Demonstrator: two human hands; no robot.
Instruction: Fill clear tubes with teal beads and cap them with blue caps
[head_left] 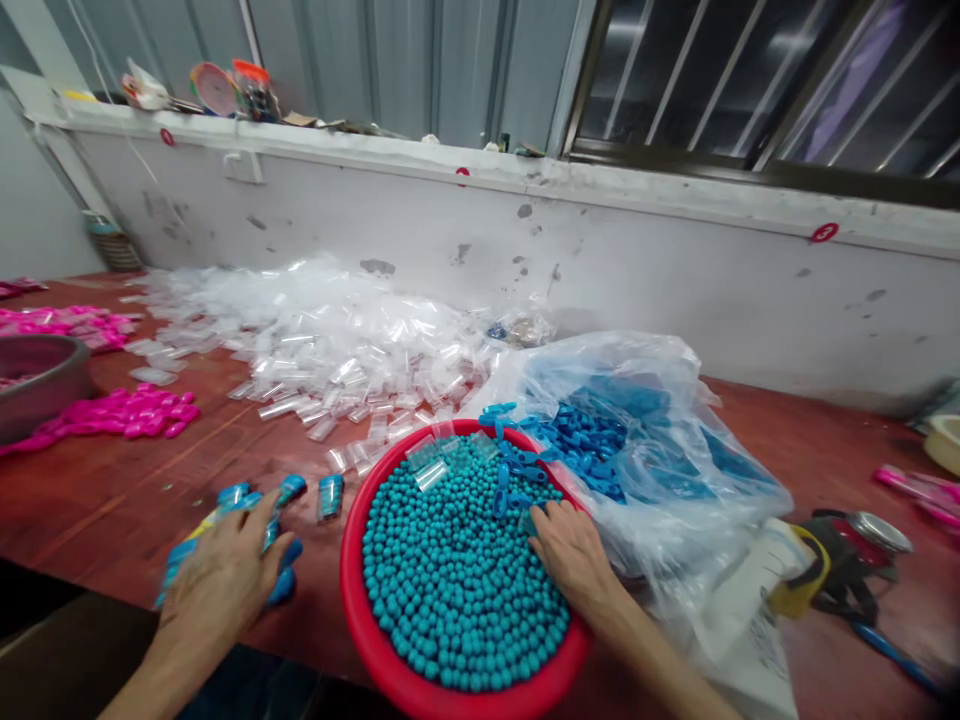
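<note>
Left hand (225,575), lower left, closed over filled blue tubes (259,500) on surface (112,500); blurred. Right hand (574,550) open on teal beads (457,580) in red basin (352,600), bottom centre. Risk: basin overhangs surface edge, push could tip it; tubes may roll.

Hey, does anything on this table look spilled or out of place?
Yes. A few clear tubes and blue caps lie among the teal beads in the red basin, and clear tubes sprawl loose across the table.

Stained white wall (615,270), barred window (765,80)
</note>
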